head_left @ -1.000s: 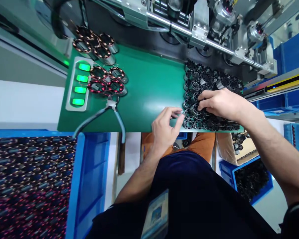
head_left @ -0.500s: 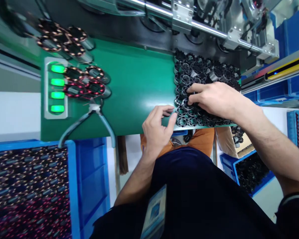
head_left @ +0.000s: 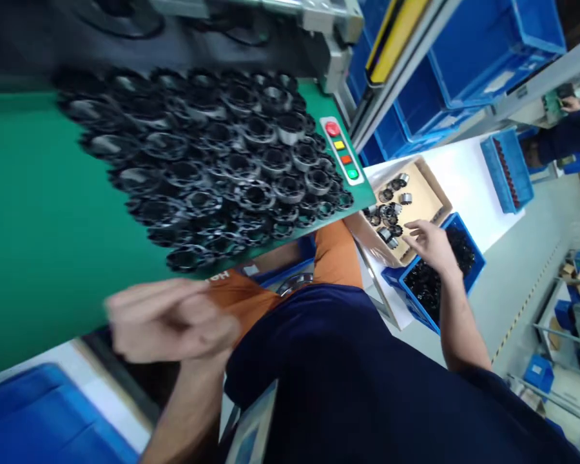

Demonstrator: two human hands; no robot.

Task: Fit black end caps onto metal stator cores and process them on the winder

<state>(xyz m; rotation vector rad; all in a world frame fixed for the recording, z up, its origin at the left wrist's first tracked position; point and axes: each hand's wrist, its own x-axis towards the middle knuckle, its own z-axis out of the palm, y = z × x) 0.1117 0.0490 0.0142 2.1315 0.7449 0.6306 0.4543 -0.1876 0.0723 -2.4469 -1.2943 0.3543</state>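
Observation:
My right hand (head_left: 430,246) is over the near right edge of a cardboard box (head_left: 432,183), its fingers apart and nothing seen between them. Inside the box lie several loose metal stator cores (head_left: 390,212) with black toothed ends. My left hand (head_left: 171,322) is in front of the green work surface (head_left: 38,212), its fingers curled but smeared by motion. Whether it holds anything cannot be made out. Many more stator cores (head_left: 255,194) stand packed in rows on the green surface, beyond my left hand.
A blue bin of black parts (head_left: 423,283) stands beside the cardboard box. A button panel (head_left: 342,151) sits at the surface's right end, near a yellow-striped rail (head_left: 396,38). Blue crates (head_left: 483,51) are stacked behind. Another person's sleeve (head_left: 565,138) shows far right.
The view has swung to the right. My right hand has left the rows of stator cores and moved over to the cardboard box. My left hand has come away from the rows, its fingers more curled.

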